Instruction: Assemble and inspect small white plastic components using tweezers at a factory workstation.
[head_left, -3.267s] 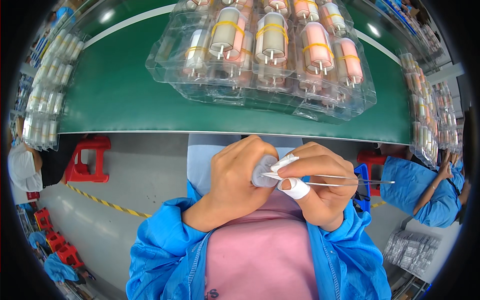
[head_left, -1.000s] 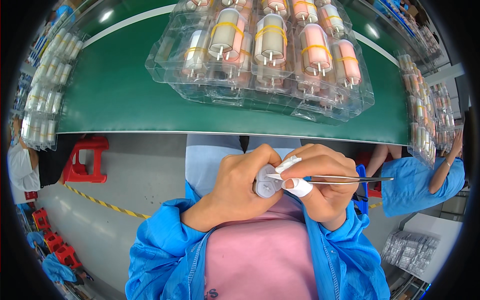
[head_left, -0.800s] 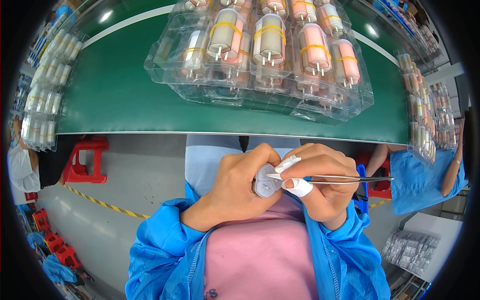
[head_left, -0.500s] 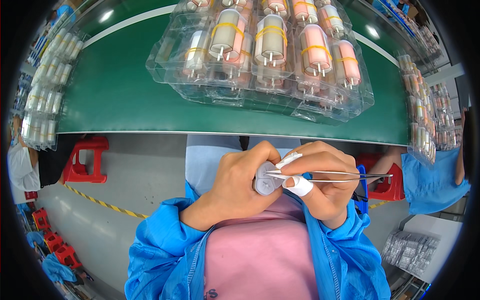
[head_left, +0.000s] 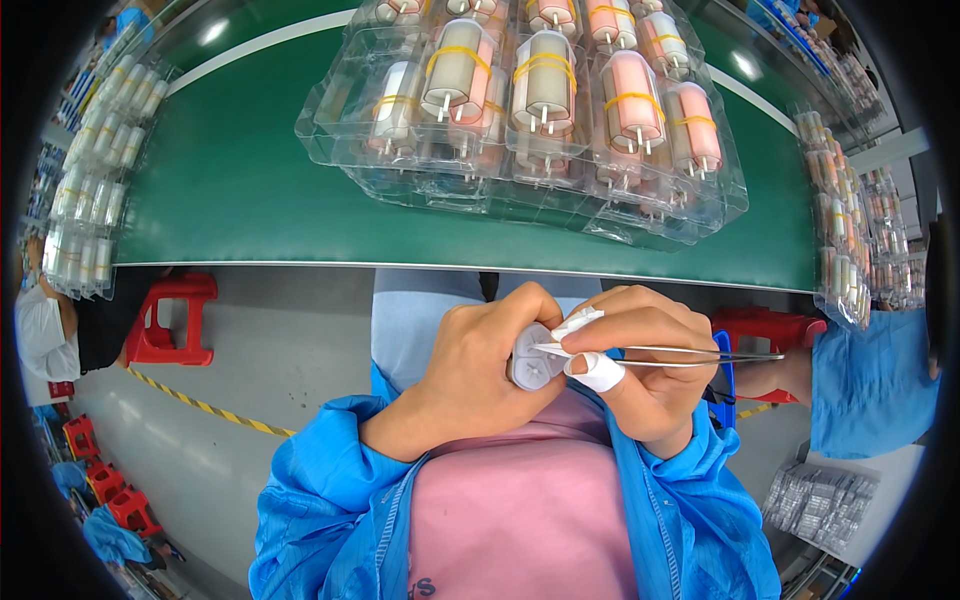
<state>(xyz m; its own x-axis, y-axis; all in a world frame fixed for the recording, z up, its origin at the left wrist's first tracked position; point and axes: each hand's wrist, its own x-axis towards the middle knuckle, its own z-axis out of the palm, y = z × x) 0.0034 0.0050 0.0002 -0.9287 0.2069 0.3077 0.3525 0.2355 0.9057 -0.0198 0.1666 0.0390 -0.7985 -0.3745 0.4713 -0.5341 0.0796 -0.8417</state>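
My left hand (head_left: 478,348) is wrapped round a pale grey-white cylindrical piece (head_left: 531,370), with its round, divided end face turned up between thumb and fingers. In my right hand (head_left: 655,335) a pair of slim metal tweezers (head_left: 700,356) is pinched between thumb and fingers. White wrapping covers the thumb tip and a fingertip of that hand. The tweezers' tips reach the upper part of the end face; whether they grip anything there is too small to tell. Most of the cylinder's body is hidden by my left hand.
Ahead on the green table (head_left: 230,215) stand stacked clear plastic trays (head_left: 400,165) of pink and grey cylinders bound with yellow bands. Similar trays line both sides. Red stools (head_left: 172,320) stand left and right, and a person in a blue garment (head_left: 870,375) sits close at right.
The tweezers have shifted slightly in my right hand, their arms now closer together. My left hand stays put. At right, the neighbouring person's blue garment and arm have moved.
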